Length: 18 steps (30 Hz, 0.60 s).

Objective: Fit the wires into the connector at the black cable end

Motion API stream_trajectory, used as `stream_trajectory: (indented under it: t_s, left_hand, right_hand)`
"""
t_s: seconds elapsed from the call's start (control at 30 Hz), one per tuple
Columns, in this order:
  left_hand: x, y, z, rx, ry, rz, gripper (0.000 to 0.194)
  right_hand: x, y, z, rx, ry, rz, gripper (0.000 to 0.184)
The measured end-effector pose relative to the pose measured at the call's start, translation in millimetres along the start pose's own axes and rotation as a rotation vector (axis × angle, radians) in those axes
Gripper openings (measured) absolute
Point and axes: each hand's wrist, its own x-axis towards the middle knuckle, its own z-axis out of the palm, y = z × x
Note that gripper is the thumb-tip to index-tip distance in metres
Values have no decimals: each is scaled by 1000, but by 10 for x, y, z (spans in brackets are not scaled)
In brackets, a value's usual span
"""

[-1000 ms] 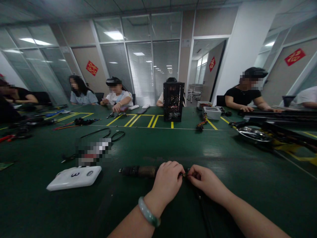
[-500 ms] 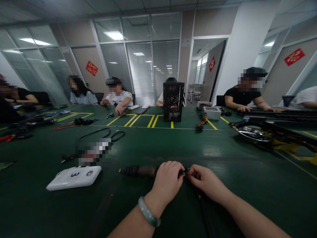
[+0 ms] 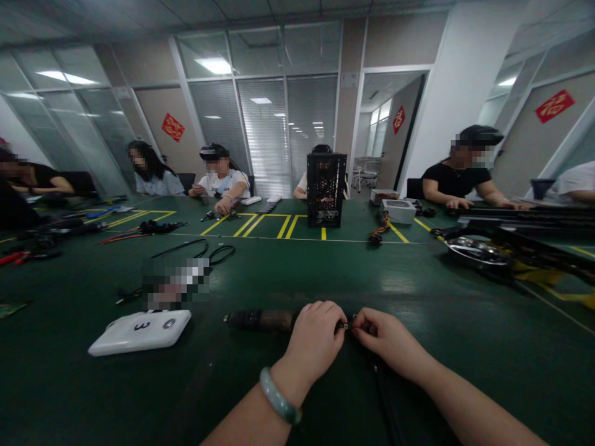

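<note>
A dark, pen-shaped electric screwdriver (image 3: pixel 272 320) lies on the green table (image 3: pixel 260 396), its bit end pointing left. My left hand (image 3: pixel 318 331), with a green bangle (image 3: pixel 280 396) at the wrist, is closed around its rear end. My right hand (image 3: pixel 379 334) is pinched right beside that end, fingertips nearly touching those of the left. A small metallic part (image 3: pixel 346 326) shows between the hands; what the right fingers grip is too small to make out. A black cable (image 3: pixel 383 396) runs below the right hand toward me.
To the left lie a white case marked 3 (image 3: pixel 139 332) and black looped cables (image 3: pixel 222 253). A black computer case (image 3: pixel 324 190) stands ahead, a power supply (image 3: pixel 397 211) with wires behind to the right. Metal parts (image 3: pixel 478 250) lie far right. Several people sit across the table.
Both hands and the screwdriver stay in practically the same place. The small metallic part between the fingers shows slightly more.
</note>
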Motion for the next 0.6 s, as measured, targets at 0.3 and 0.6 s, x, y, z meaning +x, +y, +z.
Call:
stream_trajectory:
  t_s: [0.3, 0.6]
  left_hand:
    - [0, -2, -14, -3, -19, 26, 17]
    - [8, 5, -26, -2, -26, 18, 15]
  right_hand:
    - [7, 4, -2, -12, 2, -1, 8]
    - [-1, 0, -5, -1, 3, -4, 8]
